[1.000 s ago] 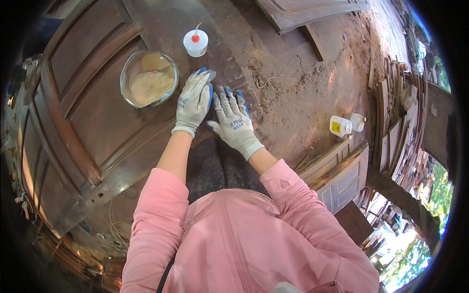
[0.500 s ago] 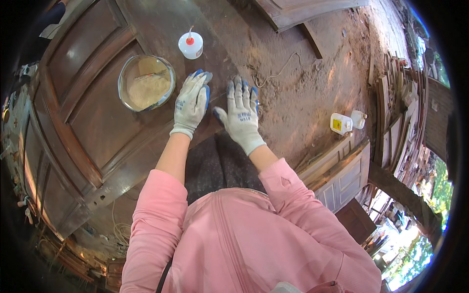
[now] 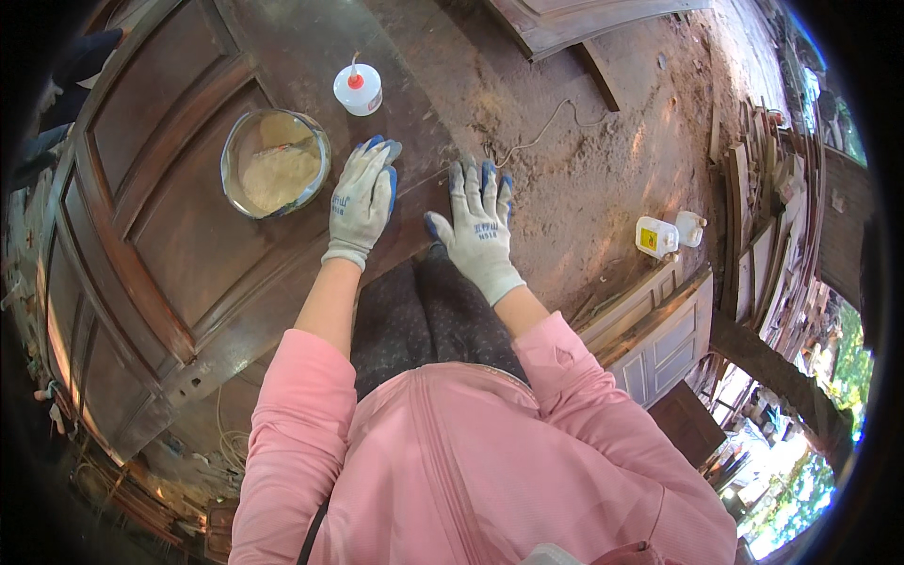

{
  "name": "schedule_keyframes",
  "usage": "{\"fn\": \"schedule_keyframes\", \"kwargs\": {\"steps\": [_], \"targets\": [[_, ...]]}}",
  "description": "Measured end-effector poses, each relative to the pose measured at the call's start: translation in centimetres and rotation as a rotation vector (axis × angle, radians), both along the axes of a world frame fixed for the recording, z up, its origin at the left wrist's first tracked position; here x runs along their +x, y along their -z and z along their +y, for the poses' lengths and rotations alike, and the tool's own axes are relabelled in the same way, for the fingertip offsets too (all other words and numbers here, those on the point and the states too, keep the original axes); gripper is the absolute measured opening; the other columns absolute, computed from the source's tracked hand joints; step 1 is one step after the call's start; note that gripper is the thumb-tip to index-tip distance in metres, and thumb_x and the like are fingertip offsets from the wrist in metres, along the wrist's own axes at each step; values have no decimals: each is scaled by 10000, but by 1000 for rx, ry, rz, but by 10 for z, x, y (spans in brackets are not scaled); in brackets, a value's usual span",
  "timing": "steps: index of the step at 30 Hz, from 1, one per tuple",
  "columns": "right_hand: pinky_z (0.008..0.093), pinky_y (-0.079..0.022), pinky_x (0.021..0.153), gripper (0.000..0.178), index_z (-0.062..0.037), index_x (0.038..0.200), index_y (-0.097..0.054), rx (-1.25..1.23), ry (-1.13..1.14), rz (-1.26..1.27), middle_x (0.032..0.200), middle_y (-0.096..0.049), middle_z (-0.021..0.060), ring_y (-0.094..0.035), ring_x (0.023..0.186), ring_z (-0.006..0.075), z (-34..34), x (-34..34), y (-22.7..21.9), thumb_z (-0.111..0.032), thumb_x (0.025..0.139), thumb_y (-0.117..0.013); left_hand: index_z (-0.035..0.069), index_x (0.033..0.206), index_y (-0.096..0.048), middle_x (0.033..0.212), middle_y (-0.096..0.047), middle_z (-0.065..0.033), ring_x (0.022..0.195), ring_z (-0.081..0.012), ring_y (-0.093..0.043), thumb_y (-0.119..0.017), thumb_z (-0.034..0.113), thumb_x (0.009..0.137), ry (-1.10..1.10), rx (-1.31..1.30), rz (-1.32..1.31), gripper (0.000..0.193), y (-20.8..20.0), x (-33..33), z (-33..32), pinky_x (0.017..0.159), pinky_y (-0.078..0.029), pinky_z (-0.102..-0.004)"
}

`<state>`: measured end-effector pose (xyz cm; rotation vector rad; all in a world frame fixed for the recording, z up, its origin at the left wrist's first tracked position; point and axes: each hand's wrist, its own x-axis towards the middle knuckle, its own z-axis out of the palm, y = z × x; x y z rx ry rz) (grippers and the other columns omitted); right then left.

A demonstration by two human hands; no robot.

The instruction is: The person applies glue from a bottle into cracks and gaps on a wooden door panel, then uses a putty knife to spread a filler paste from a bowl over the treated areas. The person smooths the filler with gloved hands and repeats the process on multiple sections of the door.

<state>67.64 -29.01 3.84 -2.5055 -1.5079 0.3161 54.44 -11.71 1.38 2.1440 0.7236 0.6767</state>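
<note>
My left hand (image 3: 362,202), in a white glove with blue fingertips, lies on a dark brown panelled wooden door (image 3: 202,212), fingers stretched out close together. My right hand (image 3: 481,233), gloved alike, rests along the door's right edge with its fingers spread. Neither hand holds anything. Left of my left hand stands a clear round container (image 3: 327,174) with tan powder (image 3: 282,179) inside, and a thin tool lies partly in the powder. Beyond my left fingertips is a white squeeze bottle (image 3: 359,97) with a red cap and a narrow nozzle.
Two white plastic jugs (image 3: 656,238) stand on the brown dirt floor (image 3: 584,179) at right. Panelled boards (image 3: 664,334) lean below them, near stacked planks (image 3: 767,226). Another door (image 3: 574,21) lies at the top. A person in dark clothing (image 3: 66,104) is at far left.
My right hand has shifted a little right and its fingers have spread wider. The bottle and powder container appear slightly farther left. More of the other person shows at far left.
</note>
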Motion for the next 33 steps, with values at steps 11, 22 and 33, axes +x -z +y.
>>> {"fn": "schedule_keyframes", "kwargs": {"steps": [11, 22, 33], "targets": [[591, -184, 1280, 732, 10, 1584, -409, 150, 288, -18, 1677, -356, 230, -278, 1564, 457, -5, 23, 15, -400, 1018, -623, 48, 1356, -687, 1424, -657, -162, 1388, -372, -561, -539, 176, 1047, -4, 8, 5, 366, 0, 1, 0, 1215, -402, -480], [408, -465, 950, 186, -193, 1030, -779, 283, -555, -65, 1096, -702, 7, -624, 1119, 236, 175, -41, -70, -219, 849, -752, 83, 1619, -380, 1682, -402, -130, 1557, -296, -361, -518, 289, 1083, 82, 75, 488, 591, 23, 0, -13, 1304, -231, -406], [393, -456, 949, 226, -185, 1107, -791, -132, -774, -250, 1167, -711, 28, -605, 1185, 239, 263, -93, -60, -233, 888, -767, 45, 1382, -626, 1434, -639, -131, 1426, -311, -535, -590, 122, 983, 54, 190, 6, 408, 52, 5, 4, 1238, -370, -477]]}}
